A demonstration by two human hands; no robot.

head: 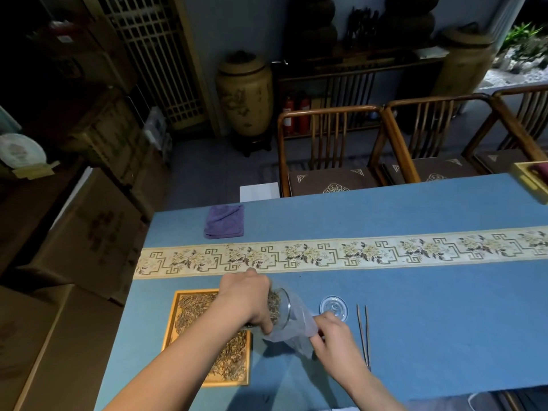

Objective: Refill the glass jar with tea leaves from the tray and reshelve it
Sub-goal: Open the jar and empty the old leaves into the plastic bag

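Note:
My left hand (247, 298) grips a glass jar (280, 307) holding tea leaves, tilted on its side just right of the wooden tray (170, 330). The tray lies on the blue tablecloth and is covered with loose tea leaves (192, 310). My right hand (333, 336) pinches a thin clear plastic sheet or bag (299, 327) that reaches up to the jar's mouth. The round glass lid (333, 307) lies flat on the cloth to the right of the jar.
Long thin tweezers (364, 336) lie right of the lid. A folded purple cloth (224, 221) sits at the far left of the table (415, 307), beyond a patterned runner (341, 253). Wooden chairs (329, 149) stand behind the table; cardboard boxes (74, 232) stand at left.

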